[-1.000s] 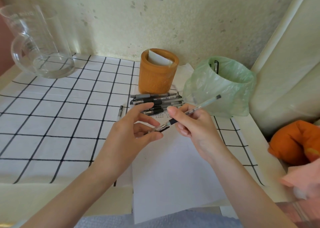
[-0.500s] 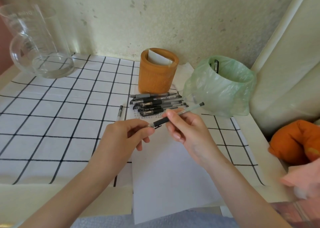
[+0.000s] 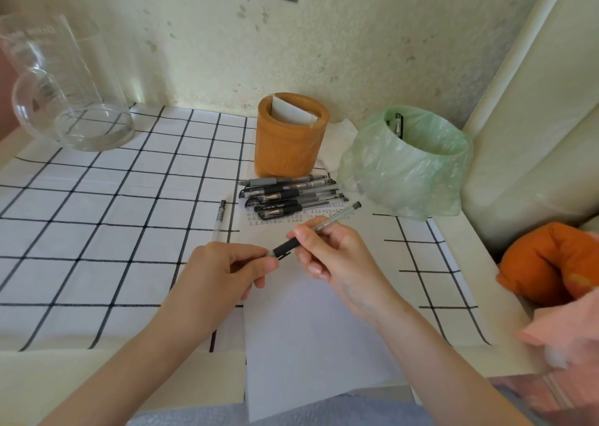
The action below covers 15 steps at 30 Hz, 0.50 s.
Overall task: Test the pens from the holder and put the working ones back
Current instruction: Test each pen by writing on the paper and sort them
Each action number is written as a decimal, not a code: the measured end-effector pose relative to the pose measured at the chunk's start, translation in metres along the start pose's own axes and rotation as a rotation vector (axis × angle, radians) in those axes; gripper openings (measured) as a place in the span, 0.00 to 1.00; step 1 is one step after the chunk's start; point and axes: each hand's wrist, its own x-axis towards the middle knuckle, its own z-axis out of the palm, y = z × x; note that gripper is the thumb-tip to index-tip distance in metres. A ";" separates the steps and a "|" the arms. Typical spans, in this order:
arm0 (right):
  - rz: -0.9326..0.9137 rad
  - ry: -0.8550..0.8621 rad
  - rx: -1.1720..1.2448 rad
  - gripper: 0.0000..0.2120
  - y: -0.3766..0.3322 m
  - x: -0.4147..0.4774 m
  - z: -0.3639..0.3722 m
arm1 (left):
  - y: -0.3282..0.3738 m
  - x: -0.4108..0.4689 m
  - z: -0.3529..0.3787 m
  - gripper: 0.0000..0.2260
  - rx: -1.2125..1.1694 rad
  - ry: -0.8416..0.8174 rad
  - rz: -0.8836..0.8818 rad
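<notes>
My right hand (image 3: 327, 257) holds a pen (image 3: 337, 215) with a clear barrel and a black grip by its middle, above the white test sheet (image 3: 308, 335). The pen slants up to the right. My left hand (image 3: 217, 273) pinches the pen's lower end, beside the black grip; that end is hidden by my fingers. The orange pen holder (image 3: 288, 146) stands at the back with only a white slip inside. Several pens (image 3: 288, 195) lie in a pile just in front of it. Small scribble marks (image 3: 285, 219) fill the sheet's top.
One pen (image 3: 219, 219) lies alone on the checked cloth (image 3: 97, 215), left of the sheet. A green bag-lined bin (image 3: 405, 166) with a pen in it stands right of the holder. A glass jug (image 3: 68, 101) is at the back left; an orange cloth object (image 3: 551, 263) at the right.
My left hand's fingers have closed on the pen's lower end. The pen has dropped lower and lies flatter, and both hands have shifted slightly toward the sheet.
</notes>
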 end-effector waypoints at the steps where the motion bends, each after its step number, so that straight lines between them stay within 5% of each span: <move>1: 0.002 -0.014 -0.002 0.08 -0.001 0.000 0.000 | 0.000 0.000 -0.001 0.12 -0.005 -0.010 0.003; 15: -0.058 0.025 -0.084 0.12 -0.021 -0.003 0.004 | 0.013 -0.003 0.005 0.10 -0.013 -0.127 0.104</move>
